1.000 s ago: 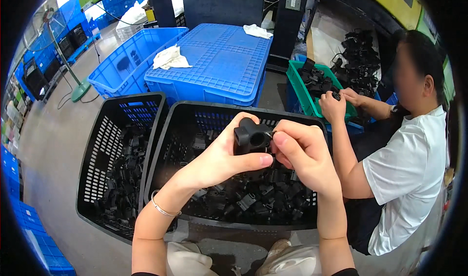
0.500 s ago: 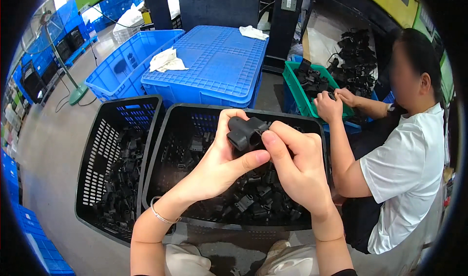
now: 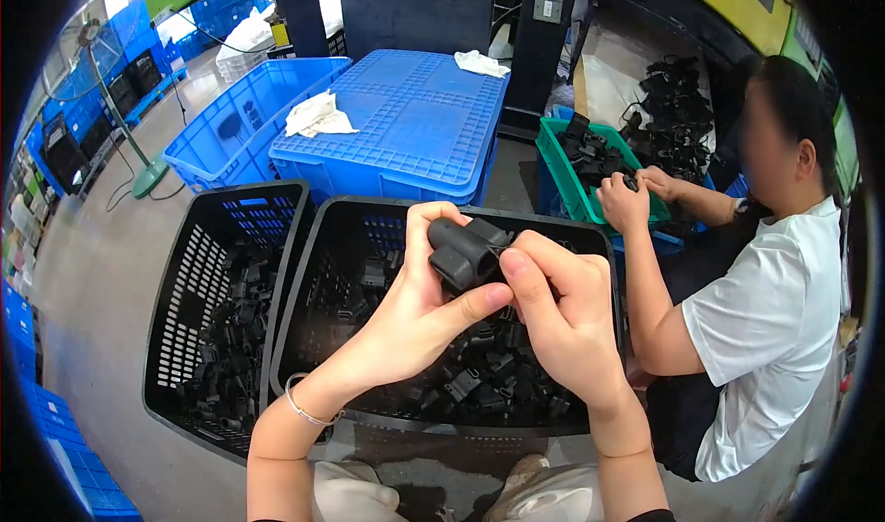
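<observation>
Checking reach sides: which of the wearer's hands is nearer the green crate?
Right. The right hand is on the near side of the green crate, short of it; the left hand is farther off, leftward, around the black part's left side.

Two near black crates [image 3: 192, 292], one green tray [image 3: 564, 176], one lidded blue bin [image 3: 406, 107] with two white cloths [image 3: 318, 117] — one black part [image 3: 463, 248] held up.
</observation>
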A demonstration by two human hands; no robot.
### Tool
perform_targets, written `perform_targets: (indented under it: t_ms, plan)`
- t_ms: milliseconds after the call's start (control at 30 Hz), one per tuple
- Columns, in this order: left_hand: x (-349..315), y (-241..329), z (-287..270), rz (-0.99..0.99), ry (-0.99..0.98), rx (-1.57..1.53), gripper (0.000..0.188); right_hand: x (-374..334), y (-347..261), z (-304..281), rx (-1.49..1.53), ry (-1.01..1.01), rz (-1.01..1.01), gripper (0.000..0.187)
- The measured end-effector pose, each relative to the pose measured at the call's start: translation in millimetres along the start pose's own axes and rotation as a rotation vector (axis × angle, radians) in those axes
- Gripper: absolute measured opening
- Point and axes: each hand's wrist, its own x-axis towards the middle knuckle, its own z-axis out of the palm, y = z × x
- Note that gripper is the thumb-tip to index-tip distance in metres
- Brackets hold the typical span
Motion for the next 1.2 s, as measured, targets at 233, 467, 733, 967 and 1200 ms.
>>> perform_targets:
  t_ms: [233,467,733,967,1200]
  plan:
    - [2,2,3,0.000,0.004,0.047,0.058,2,0,-4,-0.026,-0.011,-0.014,0.023]
    - [3,-1,-1,-0.012,-0.001,0.085,0.057,4,3,-5,-0.057,-0.043,-0.022,0.025]
    - [2,3,0,-0.056,-0.003,0.077,0.056,5,5,-7,-0.079,-0.066,-0.040,0.026]
    - [2,0,-4,-0.034,0.002,0.123,0.054,6,7,-5,-0.116,-0.065,-0.071,0.026]
    - [2,3,-4,-0.056,0.017,0.058,0.057,5,7,0,-0.034,-0.054,0.000,0.025]
